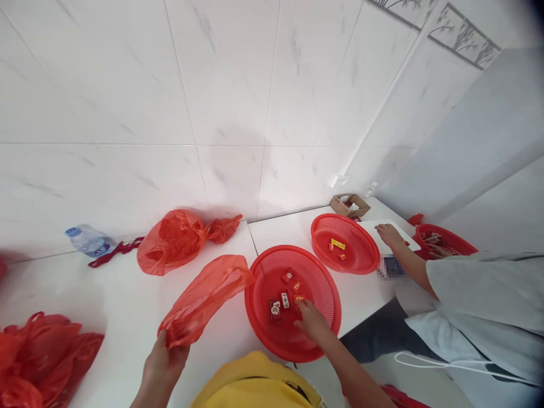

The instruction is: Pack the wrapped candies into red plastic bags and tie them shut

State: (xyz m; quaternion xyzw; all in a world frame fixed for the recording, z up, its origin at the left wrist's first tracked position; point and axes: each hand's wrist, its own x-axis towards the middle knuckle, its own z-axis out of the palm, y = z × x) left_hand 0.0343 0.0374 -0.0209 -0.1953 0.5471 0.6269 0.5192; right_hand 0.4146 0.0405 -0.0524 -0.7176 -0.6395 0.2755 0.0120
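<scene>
My left hand (164, 362) is closed on the gathered end of a thin red plastic bag (204, 294), whose loose end stretches to the rim of a red plastic basket (325, 269). Inside this basket lie several small wrapped candies, among them a dark one with a white print (275, 309) and a red one with a white label (284, 300). Over the basket's floor, my right hand (313, 323) reaches in with thumb and fingers apart. Its fingertips are at an orange-red wrapped candy (299, 298) and partly cover it.
A second red basket (361, 263) holds a few candies. Beyond it, a co-worker's hand (389, 233) is near a third red basket (461, 241). A cardboard box (351, 212), a filled red bag (172, 241), a plastic bottle (89, 242) and a heap of red bags (46, 357) are on the table.
</scene>
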